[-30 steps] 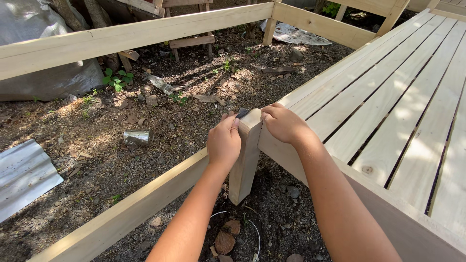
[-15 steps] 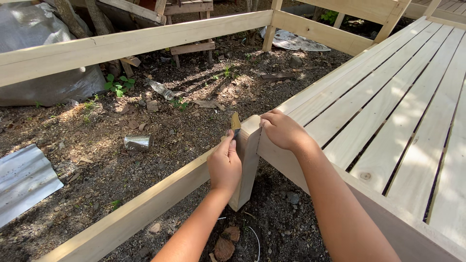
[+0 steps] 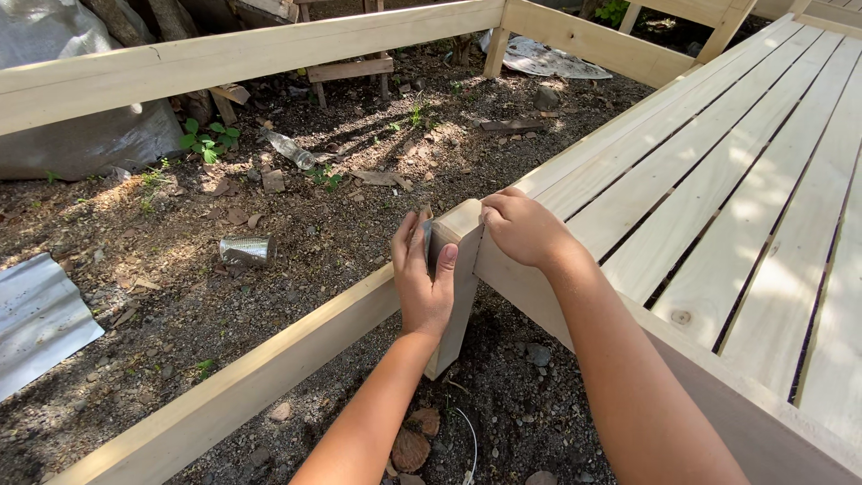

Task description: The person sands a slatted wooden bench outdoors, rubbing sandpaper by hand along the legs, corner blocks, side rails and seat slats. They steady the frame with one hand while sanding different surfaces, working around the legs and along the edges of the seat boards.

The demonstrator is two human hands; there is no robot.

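Two hands steadied corner post [image 3: 453,296]: left hand [image 3: 422,278] fingers wrapped its side, pressing small grey piece; right hand [image 3: 521,229] fingers curled over top, beside slats [image 3: 718,180]. Rail [image 3: 251,386] butted post.

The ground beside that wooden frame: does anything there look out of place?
Yes, litter lies on the dirt: a dented can on its side, a clear plastic bottle lying flat, wood scraps and a corrugated metal sheet. The frame's corner post, between the left hand and right hand, looks straight.
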